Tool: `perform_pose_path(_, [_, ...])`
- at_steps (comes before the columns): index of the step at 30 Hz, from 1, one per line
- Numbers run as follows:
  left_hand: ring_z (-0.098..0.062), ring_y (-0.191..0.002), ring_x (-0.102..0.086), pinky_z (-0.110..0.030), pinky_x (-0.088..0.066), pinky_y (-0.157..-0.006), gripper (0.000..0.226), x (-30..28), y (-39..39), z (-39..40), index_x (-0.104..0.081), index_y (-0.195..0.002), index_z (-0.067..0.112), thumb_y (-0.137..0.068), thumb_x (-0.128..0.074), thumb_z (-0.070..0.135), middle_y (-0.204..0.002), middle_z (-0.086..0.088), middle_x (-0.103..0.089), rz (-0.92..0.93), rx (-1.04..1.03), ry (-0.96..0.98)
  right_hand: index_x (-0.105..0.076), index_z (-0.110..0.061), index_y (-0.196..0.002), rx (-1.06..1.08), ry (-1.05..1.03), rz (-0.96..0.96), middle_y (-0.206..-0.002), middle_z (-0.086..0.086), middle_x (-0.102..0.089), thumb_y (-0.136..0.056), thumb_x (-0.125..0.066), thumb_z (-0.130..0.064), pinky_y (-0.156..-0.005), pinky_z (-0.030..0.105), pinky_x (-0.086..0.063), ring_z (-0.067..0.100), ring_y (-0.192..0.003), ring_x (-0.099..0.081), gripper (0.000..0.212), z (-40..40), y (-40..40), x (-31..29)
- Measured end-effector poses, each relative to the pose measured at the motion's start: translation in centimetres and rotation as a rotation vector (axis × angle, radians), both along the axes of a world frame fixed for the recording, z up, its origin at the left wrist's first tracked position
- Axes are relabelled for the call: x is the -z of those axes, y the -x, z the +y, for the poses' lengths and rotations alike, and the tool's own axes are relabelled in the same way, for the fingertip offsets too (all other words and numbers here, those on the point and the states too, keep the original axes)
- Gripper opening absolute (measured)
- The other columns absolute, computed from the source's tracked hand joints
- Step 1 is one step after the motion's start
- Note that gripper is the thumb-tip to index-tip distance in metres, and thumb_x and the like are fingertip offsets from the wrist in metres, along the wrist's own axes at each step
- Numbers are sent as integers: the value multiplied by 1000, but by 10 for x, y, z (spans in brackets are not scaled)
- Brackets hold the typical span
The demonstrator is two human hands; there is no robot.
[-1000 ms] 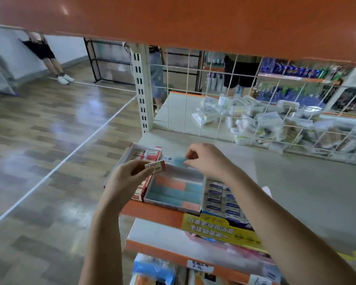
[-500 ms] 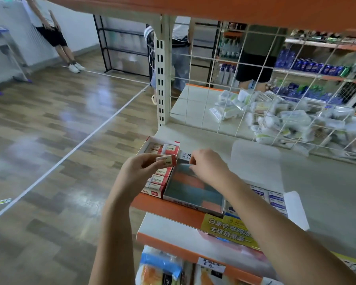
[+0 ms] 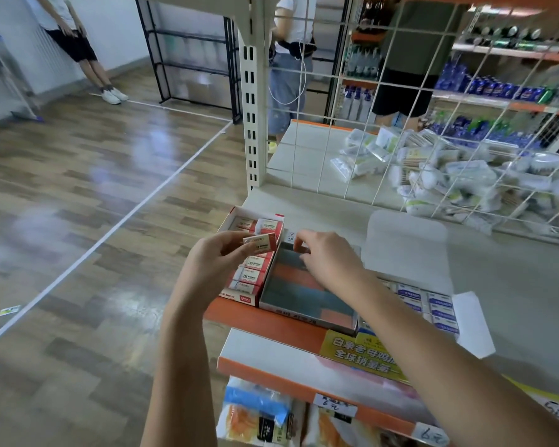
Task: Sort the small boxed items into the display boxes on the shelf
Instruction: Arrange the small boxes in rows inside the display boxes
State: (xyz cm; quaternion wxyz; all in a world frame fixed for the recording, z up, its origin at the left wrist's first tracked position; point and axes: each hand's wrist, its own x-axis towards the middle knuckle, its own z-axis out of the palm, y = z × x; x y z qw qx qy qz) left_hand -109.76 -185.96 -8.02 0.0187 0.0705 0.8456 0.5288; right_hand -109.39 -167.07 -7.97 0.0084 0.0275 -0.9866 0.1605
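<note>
left hand point(image 3: 213, 259) pinches small red-white box point(image 3: 260, 244) just above red display box point(image 3: 250, 259) on shelf point(image 3: 513, 279). right hand point(image 3: 328, 259) fingers curled at far end of blue-orange display box point(image 3: 304, 295); grip unclear. step: placing. next: drop box into matching red row.

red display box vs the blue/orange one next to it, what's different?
The red box sits at the shelf's left end; the blue/orange box is to its right. The red box holds rows of red-and-white small boxes; the blue/orange box holds flat blue and orange blocks. The left hand pinches a small box above the red box; the right hand reaches into the far end of the blue/orange box. Both are open-topped, side by side at the shelf's front edge.
</note>
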Motion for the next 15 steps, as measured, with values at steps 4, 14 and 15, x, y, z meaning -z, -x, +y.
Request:
perform_pose_path(4, [-16,-76,-62,-40,-54,-72,23,1,-1,0,-68,-108,24,-86,-63,29,-83,6,-70,-9,7,-5,-56,-14,-98,-8,-51,17,-79,8,-57,-91,-51,-6,-61,31,-45,24,-75,-57,12,-2,0,2])
perform_pose_path(14, [-6,-71,-58,-23,-49,-66,16,3,-1,4,-66,-102,30,-88,-62,26,-81,10,-69,-7,19,-23,-65,-14,-104,-25,-129,-3,-94,10,-67,-88,-50,0,-72,31,-52,27,-83,-62,26,2,6,15])
perform_pose_path(15, [-6,-70,-58,-24,-50,-68,14,4,-1,3,-65,-100,33,-88,-62,26,-80,10,-69,-8,14,-21,-66,-13,-105,-29,-141,-10,-93,10,-66,-87,-50,0,-71,31,-51,27,-81,-61,27,2,7,16])
